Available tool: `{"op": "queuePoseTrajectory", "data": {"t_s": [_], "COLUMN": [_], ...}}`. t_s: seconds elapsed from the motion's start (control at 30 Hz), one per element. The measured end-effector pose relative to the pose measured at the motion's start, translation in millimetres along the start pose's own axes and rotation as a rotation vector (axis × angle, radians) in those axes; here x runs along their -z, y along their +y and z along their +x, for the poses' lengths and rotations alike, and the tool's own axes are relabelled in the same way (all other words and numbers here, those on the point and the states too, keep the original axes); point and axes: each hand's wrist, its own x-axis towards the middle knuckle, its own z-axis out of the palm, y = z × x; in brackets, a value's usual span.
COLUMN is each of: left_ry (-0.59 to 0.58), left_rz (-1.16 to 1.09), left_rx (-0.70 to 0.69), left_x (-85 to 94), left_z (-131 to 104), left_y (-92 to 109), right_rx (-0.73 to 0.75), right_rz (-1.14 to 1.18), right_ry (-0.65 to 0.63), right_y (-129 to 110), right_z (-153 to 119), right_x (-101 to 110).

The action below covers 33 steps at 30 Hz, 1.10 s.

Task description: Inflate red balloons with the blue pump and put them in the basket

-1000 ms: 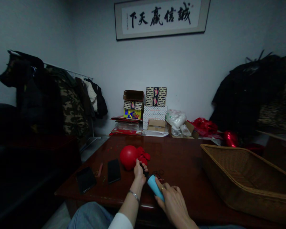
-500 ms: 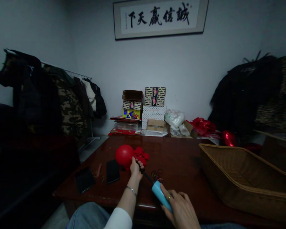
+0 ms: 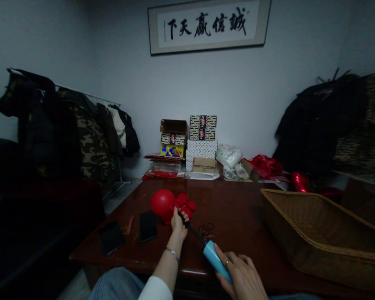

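Note:
My left hand (image 3: 178, 221) is closed around the black front end of a hand balloon pump, at the neck of a round red balloon (image 3: 163, 202). The balloon is partly inflated, and the fingers hide where the two meet. My right hand (image 3: 239, 268) wraps the pump's light blue barrel (image 3: 216, 259) nearer to me. Between the hands a length of black rod (image 3: 196, 235) is exposed. Behind my left hand lies a pile of uninflated red balloons (image 3: 184, 202). Several thin loose rubber bands (image 3: 206, 231) rest beside the rod.
On the brown table (image 3: 237, 216), a wicker basket (image 3: 318, 225) stands at the right. To the left lie a dark phone (image 3: 148, 226) and another dark flat item (image 3: 111, 237). Stacked boxes (image 3: 202, 146) and plastic bags (image 3: 229, 156) stand beyond the far edge.
My right hand has drawn the blue barrel slightly down and right, away from my left hand, so more rod shows. My left hand stays at the balloon, whose size looks unchanged.

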Motion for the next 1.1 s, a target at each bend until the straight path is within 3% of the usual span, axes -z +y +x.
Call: {"op": "queuePoseTrajectory", "data": {"t_s": [0.17,0.47,0.67,0.9,1.1], "left_ry": [0.014,-0.039,-0.033,0.015,0.026], "left_rz": [0.035,0.063,0.104,0.119,0.108], "left_rx": [-0.036,0.027,0.048,0.017,0.036], "left_x": [2.5,3.6,1.9,5.5,6.3], "left_z": [-0.2,-12.8,-20.5,-13.4,-6.9], "left_y": [-1.7,-18.8,-28.3,-26.9,-24.5], "right_rx": [-0.046,-0.095,-0.102,-0.087,-0.079], "right_rz": [0.005,-0.032,-0.065,-0.107,-0.081], "right_ry": [-0.038,-0.136,-0.099,-0.077,-0.067], "right_y": [-7.9,-22.9,-27.3,-27.7,-24.3], "right_z": [6.7,29.0,43.3,37.7,26.2], "right_x": [-1.7,1.2,-5.0,-15.4,-11.9]}}
